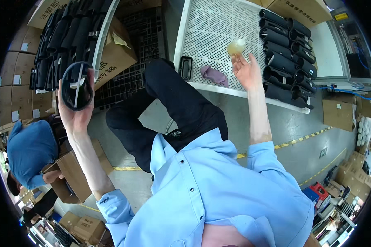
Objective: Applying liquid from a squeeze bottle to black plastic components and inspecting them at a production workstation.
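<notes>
My left hand [75,117] is wrapped round a black hollow tubular part [64,92], its open end showing and a light strip running across it. It is held up in front of the stacked black tubes at the left. My right hand [247,73] is over the white perforated table [210,24], fingers apart and holding nothing. Just beyond its fingertips is a translucent, yellowish plastic bottle [235,47]; whether they touch it I cannot tell. A crumpled mauve cloth [214,76] lies left of this hand, and farther left sits a small black tray-like part [186,68].
Rows of black tubular parts [279,50] line the table's right side. More black tubes [72,33] fill a rack at the left, beside a cardboard box [115,51]. A co-worker in blue [32,148] bends over an open carton [76,173] at lower left.
</notes>
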A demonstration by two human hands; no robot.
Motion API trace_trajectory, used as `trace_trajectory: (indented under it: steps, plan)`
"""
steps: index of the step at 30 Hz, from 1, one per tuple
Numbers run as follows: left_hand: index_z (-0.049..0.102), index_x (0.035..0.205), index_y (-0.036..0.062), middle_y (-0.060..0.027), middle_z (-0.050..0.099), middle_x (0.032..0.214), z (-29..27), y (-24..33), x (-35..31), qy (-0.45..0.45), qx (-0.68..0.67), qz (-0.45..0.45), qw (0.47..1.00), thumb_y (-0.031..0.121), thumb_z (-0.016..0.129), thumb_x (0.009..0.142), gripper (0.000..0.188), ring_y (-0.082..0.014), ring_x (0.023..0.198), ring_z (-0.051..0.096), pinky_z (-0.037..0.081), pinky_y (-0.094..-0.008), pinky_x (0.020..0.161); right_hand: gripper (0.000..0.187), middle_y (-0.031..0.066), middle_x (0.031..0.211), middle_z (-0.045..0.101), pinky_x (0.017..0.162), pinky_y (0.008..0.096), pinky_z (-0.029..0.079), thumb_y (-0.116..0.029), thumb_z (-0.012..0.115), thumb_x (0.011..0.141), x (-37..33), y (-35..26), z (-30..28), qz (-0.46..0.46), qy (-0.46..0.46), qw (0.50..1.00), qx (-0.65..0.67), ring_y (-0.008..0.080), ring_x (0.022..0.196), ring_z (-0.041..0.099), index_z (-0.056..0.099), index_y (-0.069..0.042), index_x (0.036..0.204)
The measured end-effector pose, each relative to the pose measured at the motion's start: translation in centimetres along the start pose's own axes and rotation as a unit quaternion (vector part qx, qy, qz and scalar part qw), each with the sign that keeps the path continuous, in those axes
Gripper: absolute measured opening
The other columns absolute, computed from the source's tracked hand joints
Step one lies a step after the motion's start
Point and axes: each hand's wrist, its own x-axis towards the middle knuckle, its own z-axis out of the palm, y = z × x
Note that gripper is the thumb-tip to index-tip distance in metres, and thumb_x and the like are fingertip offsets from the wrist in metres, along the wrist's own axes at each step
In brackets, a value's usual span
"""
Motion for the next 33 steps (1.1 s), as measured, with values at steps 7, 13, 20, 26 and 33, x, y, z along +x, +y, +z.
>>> trace_trajectory:
  steps: [7, 13, 20, 26, 33]
  plan:
    - [0.028, 0.154, 0.0002, -0.0355, 0.041, 0.146, 3.6, -2.4, 0.7, -0.037, 0.166, 0.050, 0.984, 0.034, 0.065, 0.099, 0.074, -0.0545, 0.126, 0.055, 0.064, -0.0466, 0.079, 0.077, 0.0252, 0.135, 0.054, 0.061, 0.0310, 0.051, -0.061, 0.039, 0.104, 8.6, -2.7, -4.0, 0.219, -0.013, 0.948, 0.232, 0.0253, 0.090, 0.062, 0.038, 0.005, 0.143]
    - [0.020, 0.152, -0.0120, -0.0374, 0.041, 0.144, 4.0, -0.1, -0.1, -0.075, 0.224, 0.036, 0.971, 0.033, 0.073, 0.095, 0.090, -0.0578, 0.126, 0.055, 0.057, -0.0362, 0.066, 0.061, 0.0179, 0.127, 0.059, 0.053, 0.0270, 0.036, -0.048, 0.051, 0.101, 12.5, -2.4, -5.0, 0.202, -0.006, 0.940, 0.274, 0.0156, 0.081, 0.057, 0.046, 0.000, 0.139]
    - [0.024, 0.146, -0.0174, -0.0343, 0.050, 0.137, 3.9, 0.0, 0.1, -0.056, 0.228, 0.062, 0.970, 0.031, 0.073, 0.094, 0.086, -0.0583, 0.118, 0.060, 0.059, -0.0394, 0.069, 0.055, 0.0171, 0.121, 0.061, 0.059, 0.0267, 0.040, -0.034, 0.063, 0.097, 3.8, 1.5, 3.3, 0.005, -0.068, 0.998, -0.018, 0.0178, 0.082, 0.057, 0.047, 0.000, 0.136]
    - [0.027, 0.155, -0.0003, -0.0339, 0.041, 0.144, 3.7, -0.7, 1.3, -0.080, 0.217, 0.036, 0.972, 0.035, 0.067, 0.098, 0.078, -0.0520, 0.126, 0.056, 0.068, -0.0351, 0.068, 0.057, 0.0177, 0.127, 0.061, 0.075, 0.0347, 0.054, -0.035, 0.073, 0.092, -11.8, 5.7, 14.8, -0.230, -0.254, 0.914, -0.215, 0.0266, 0.099, 0.064, 0.048, -0.005, 0.133]
    - [0.031, 0.152, -0.0061, -0.0346, 0.047, 0.142, 4.1, -1.3, 0.7, -0.018, 0.231, 0.064, 0.971, 0.035, 0.067, 0.099, 0.076, -0.0460, 0.120, 0.062, 0.067, -0.0344, 0.065, 0.067, 0.0214, 0.130, 0.060, 0.096, 0.0442, 0.057, -0.018, 0.081, 0.084, -15.4, 9.3, 19.2, -0.416, -0.426, 0.752, -0.282, 0.0369, 0.118, 0.064, 0.042, -0.007, 0.137]
